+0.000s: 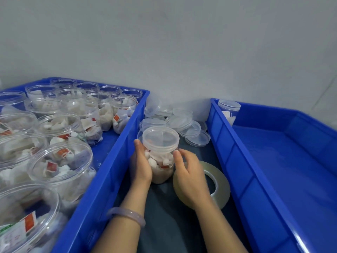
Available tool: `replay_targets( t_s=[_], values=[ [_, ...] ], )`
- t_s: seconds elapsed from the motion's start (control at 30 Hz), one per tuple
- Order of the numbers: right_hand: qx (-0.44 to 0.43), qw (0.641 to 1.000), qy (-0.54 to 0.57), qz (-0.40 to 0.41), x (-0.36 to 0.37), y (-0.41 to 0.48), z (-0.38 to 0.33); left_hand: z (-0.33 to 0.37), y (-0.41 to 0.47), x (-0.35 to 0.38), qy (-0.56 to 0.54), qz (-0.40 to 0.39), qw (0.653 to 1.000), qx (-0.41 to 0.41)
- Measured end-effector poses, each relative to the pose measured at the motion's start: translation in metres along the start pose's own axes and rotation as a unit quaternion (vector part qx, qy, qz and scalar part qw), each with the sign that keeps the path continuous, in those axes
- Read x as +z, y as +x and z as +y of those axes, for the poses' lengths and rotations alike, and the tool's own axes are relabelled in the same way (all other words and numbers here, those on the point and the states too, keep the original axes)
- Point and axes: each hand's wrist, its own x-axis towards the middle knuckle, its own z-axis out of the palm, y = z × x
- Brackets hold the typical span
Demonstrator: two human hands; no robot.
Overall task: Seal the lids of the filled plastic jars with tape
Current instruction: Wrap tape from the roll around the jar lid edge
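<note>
— Head view, starting left: what fills the left crate [116, 152]?
— Open-topped jars [60, 161] stuffed with white sachets, crowded together.
— And the middle?
— The left hand [141, 165], a pale bracelet [125, 215] on its wrist, wraps round the lidded jar [160, 167], which stands upright on the dark table [164, 225] between the crates. The right hand [189, 178] has curved fingertips touching that jar just under its lid [160, 138]; whether it grips, I cannot tell. Partly under it lies the tape roll [218, 181], flat. Loose lids [189, 125] pile up behind.
— Right side?
— The right crate [273, 161] holds one capped jar [228, 110] in its far left corner.
</note>
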Motion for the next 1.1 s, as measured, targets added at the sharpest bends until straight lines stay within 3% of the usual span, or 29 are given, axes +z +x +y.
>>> replay_targets(
  t_s=[0.07, 0.13, 0.23, 0.3, 0.43, 0.5, 0.6, 0.7, 0.77, 0.83, 0.97, 1.1],
  values=[
    [0.063, 0.987, -0.146, 0.000, -0.017, -0.006, 0.003, 0.001, -0.001, 0.001, 0.008, 0.014, 1.000, -0.001],
    [0.101, 0.971, -0.213, -0.048, -0.031, -0.018, 0.004, 0.004, -0.004, 0.001, 0.003, 0.024, 1.000, 0.000],
    [0.060, 0.918, -0.365, -0.141, -0.032, -0.040, 0.008, 0.007, -0.010, 0.002, 0.014, 0.048, 0.999, 0.011],
    [0.029, 0.911, -0.388, -0.138, -0.032, -0.044, 0.010, 0.008, -0.015, 0.001, 0.023, 0.089, 0.995, 0.049],
    [-0.004, 0.959, -0.268, -0.094, -0.040, -0.042, 0.013, 0.006, -0.043, -0.006, 0.032, 0.178, 0.970, 0.164],
    [-0.029, 0.986, -0.165, -0.008, -0.044, -0.044, 0.010, 0.006, -0.059, -0.009, 0.045, 0.152, 0.957, 0.244],
    [-0.040, 0.997, -0.016, 0.064, -0.047, -0.046, 0.003, 0.008, -0.072, -0.008, 0.103, -0.029, 0.951, 0.291],
    [-0.047, 0.996, 0.056, 0.049, -0.043, -0.049, -0.001, 0.008, -0.080, -0.004, 0.130, -0.207, 0.936, 0.252],
    [-0.053, 0.995, 0.071, 0.040, -0.040, -0.050, -0.004, 0.007, -0.082, -0.002, 0.127, -0.259, 0.932, 0.218],
    [-0.052, 0.994, 0.079, 0.051, -0.039, -0.049, -0.005, 0.008, -0.083, -0.002, 0.118, -0.244, 0.942, 0.199],
    [-0.042, 0.989, 0.110, 0.085, -0.036, -0.051, -0.004, 0.011, -0.088, 0.000, 0.127, -0.152, 0.944, 0.262],
    [-0.038, 0.986, 0.128, 0.094, -0.034, -0.052, -0.005, 0.010, -0.089, 0.001, 0.011, -0.164, 0.971, 0.171]
  ],
)
